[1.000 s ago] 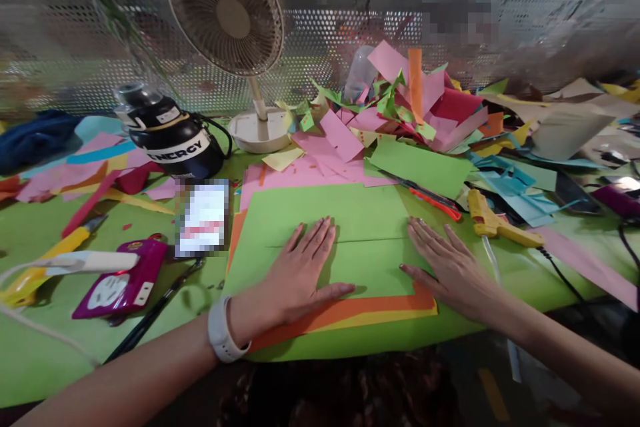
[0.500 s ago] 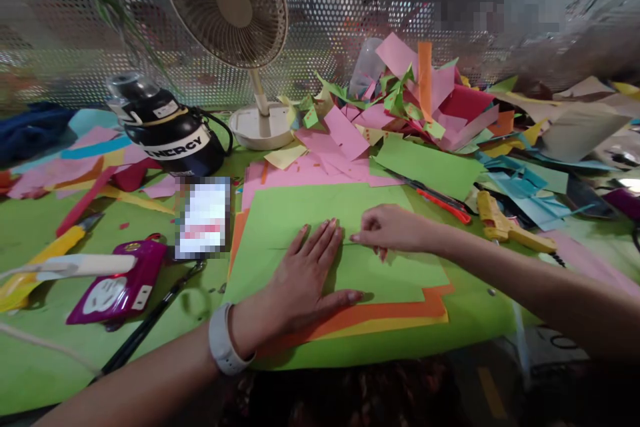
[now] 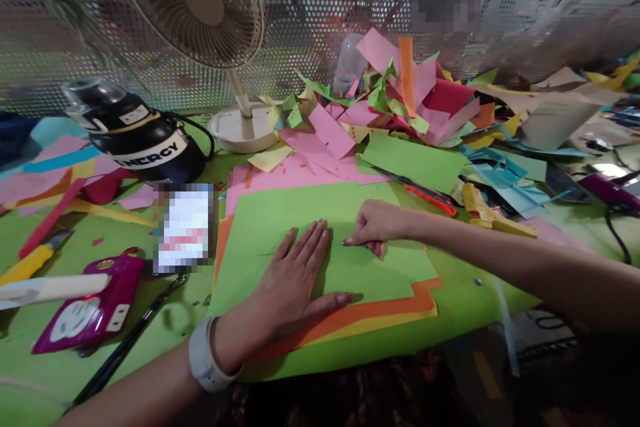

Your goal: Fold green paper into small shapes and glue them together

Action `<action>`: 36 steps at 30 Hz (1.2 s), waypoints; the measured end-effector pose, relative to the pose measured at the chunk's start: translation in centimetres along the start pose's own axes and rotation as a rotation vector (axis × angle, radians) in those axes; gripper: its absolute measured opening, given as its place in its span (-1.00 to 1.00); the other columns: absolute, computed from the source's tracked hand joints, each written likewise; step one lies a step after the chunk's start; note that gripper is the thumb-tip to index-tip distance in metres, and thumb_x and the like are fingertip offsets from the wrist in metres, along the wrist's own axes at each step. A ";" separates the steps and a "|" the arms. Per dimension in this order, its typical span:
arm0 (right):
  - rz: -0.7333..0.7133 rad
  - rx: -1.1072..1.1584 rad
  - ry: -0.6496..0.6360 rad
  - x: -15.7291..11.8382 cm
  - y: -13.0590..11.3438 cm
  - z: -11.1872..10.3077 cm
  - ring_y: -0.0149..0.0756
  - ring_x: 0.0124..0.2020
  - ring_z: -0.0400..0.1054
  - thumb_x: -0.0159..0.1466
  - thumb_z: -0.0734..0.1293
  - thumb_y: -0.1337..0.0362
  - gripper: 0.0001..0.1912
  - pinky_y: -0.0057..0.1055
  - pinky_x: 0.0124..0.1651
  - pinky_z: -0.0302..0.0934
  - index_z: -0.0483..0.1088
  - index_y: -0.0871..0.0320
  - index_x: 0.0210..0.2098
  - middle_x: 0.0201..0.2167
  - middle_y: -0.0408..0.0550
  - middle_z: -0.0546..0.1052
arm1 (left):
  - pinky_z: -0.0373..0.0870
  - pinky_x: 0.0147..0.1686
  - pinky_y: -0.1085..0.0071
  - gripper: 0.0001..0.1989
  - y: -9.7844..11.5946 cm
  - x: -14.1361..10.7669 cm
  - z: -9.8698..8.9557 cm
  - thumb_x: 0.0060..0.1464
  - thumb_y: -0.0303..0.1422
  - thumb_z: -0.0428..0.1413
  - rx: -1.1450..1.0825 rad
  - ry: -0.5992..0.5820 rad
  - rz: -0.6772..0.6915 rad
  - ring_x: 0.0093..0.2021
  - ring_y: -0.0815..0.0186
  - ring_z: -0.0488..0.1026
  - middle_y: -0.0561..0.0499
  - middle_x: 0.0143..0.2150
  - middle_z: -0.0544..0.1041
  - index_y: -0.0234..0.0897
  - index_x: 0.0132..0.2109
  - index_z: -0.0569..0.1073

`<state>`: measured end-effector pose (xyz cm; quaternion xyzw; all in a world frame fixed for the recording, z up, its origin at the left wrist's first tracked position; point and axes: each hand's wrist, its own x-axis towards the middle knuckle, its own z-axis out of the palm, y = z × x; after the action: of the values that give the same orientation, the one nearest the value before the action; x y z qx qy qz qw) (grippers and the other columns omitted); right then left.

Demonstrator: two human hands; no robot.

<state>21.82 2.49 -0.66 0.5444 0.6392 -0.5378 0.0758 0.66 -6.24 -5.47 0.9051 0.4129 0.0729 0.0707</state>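
A green sheet of paper (image 3: 250, 213) lies on top of orange (image 3: 420, 297) and yellow sheets (image 3: 400, 320). My left hand (image 3: 300, 273), with a watch (image 3: 205, 357) on its wrist, rests flat on the green sheet, fingers spread. To the right of it, my right hand (image 3: 373, 225) is closed, its thumb tip low over the same sheet. A thin dark line runs across the paper between both hands. Whether it is a crease, a mark or a thread, I cannot tell. Anything inside the right fingers is hidden.
A fan (image 3: 203, 0), a black bottle (image 3: 145, 140) and heaped paper scraps (image 3: 385, 100) stand behind. On the right lie a red-handled cutter (image 3: 430, 200) and a yellow glue gun (image 3: 480, 207); on the left, a blurred-out bright rectangle (image 3: 185, 227) and a purple device (image 3: 95, 300).
The view has turned slightly to the right, so everything sits further left. My left hand stays flat on the green sheet, and my right hand remains closed near the dark line.
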 end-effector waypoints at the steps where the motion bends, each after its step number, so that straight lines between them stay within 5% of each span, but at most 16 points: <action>1: 0.014 0.011 0.009 -0.4 0.6 -0.3 -0.42 -0.73 0.35 -0.07 0.50 -0.06 -0.49 -0.46 -0.52 0.31 0.27 0.19 -0.76 -0.80 -0.19 0.41 | -0.27 0.31 0.06 -0.03 0.0 0.0 0.0 0.10 0.22 -0.19 0.005 -0.006 0.001 0.39 0.02 -0.12 -0.27 0.40 -0.06 -0.36 0.39 -0.30; 11: 0.227 -0.023 0.167 -6.5 7.2 -5.0 -0.44 -0.71 0.34 -0.08 0.49 -0.04 -0.51 -0.54 -0.64 0.10 0.25 0.17 -0.75 -0.78 -0.17 0.39 | -0.24 0.30 0.04 -0.06 -0.3 -0.1 0.3 0.14 0.16 -0.18 -0.005 -0.001 0.029 0.38 0.01 -0.10 -0.27 0.41 -0.07 -0.36 0.39 -0.35; 15: 0.092 0.016 0.141 -6.9 5.5 -4.8 -0.46 -0.71 0.32 -0.04 0.47 -0.05 -0.52 -0.51 -0.58 0.17 0.23 0.15 -0.71 -0.76 -0.19 0.41 | -0.26 0.30 0.05 -0.06 -0.4 0.0 0.4 0.14 0.16 -0.17 -0.005 0.007 0.028 0.38 0.02 -0.10 -0.27 0.40 -0.07 -0.37 0.39 -0.31; 19: -0.048 -0.017 0.009 -4.0 1.7 -2.2 -0.44 -0.67 0.38 0.00 0.44 -0.10 -0.50 -0.52 -0.54 0.18 0.30 0.20 -0.67 -0.71 -0.17 0.45 | -0.26 0.30 0.05 -0.08 0.0 0.1 0.0 0.14 0.17 -0.18 -0.008 -0.049 -0.010 0.38 0.03 -0.11 -0.29 0.40 -0.06 -0.39 0.39 -0.21; 24: -0.033 -0.026 -0.085 0.1 -0.3 0.1 -0.44 -0.70 0.37 0.02 0.45 -0.07 -0.50 -0.53 -0.62 0.03 0.29 0.22 -0.68 -0.75 -0.17 0.43 | -0.21 0.30 0.05 -0.10 0.0 0.6 -1.5 0.13 0.17 -0.16 -0.088 -0.166 -0.053 0.38 0.01 -0.10 -0.29 0.40 -0.08 -0.43 0.37 -0.06; 27: -0.023 -0.029 -0.098 0.8 0.1 0.2 -0.44 -0.70 0.37 0.05 0.45 -0.02 -0.53 -0.52 -0.59 0.04 0.31 0.23 -0.68 -0.76 -0.18 0.43 | 0.02 0.24 0.12 -0.19 -0.8 1.5 -3.6 0.14 0.12 -0.11 -0.196 -0.159 -0.070 0.32 0.02 0.09 -0.30 0.36 0.08 -0.41 0.32 0.10; 29: -0.018 -0.032 -0.099 0.7 0.2 0.1 -0.44 -0.69 0.38 0.07 0.44 0.00 -0.54 -0.52 -0.60 0.01 0.32 0.22 -0.68 -0.76 -0.18 0.43 | 0.25 0.08 0.18 -0.34 -1.5 2.6 -5.2 0.13 0.08 -0.06 -0.246 -0.044 -0.193 0.14 0.03 0.35 -0.29 0.19 0.39 -0.37 0.12 0.39; 31: -0.006 -0.040 -0.101 0.6 0.2 0.0 -0.45 -0.70 0.37 0.08 0.44 0.02 -0.55 -0.52 -0.61 -0.02 0.31 0.22 -0.69 -0.76 -0.19 0.43 | 0.39 -0.22 0.27 -0.53 -2.1 4.0 -6.4 0.09 0.04 0.01 -0.308 -0.055 -0.319 -0.23 0.10 0.53 -0.17 -0.25 0.61 -0.29 -0.22 0.52; 33: 0.002 -0.047 -0.108 0.5 0.0 0.0 -0.45 -0.70 0.37 0.09 0.44 0.03 -0.55 -0.53 -0.61 -0.03 0.30 0.22 -0.70 -0.76 -0.19 0.44 | 0.33 -0.50 0.38 -0.60 -2.4 5.3 -6.6 0.06 0.00 0.06 -0.553 -0.302 -0.413 -0.56 0.22 0.48 -0.02 -0.58 0.54 -0.25 -0.43 0.47; 36: 0.000 -0.052 -0.114 0.5 -0.1 0.0 -0.45 -0.70 0.37 0.10 0.43 0.04 -0.55 -0.53 -0.61 -0.02 0.31 0.22 -0.69 -0.75 -0.20 0.44 | 0.25 -0.58 0.46 -0.59 -2.6 6.7 -5.6 -0.04 -0.05 0.16 -0.811 -0.516 -0.481 -0.69 0.33 0.39 0.04 -0.72 0.44 -0.25 -0.63 0.39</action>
<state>21.53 2.83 -0.94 0.5107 0.6477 -0.5513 0.1259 1.96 0.89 0.00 0.6734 0.5166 -0.0163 0.5285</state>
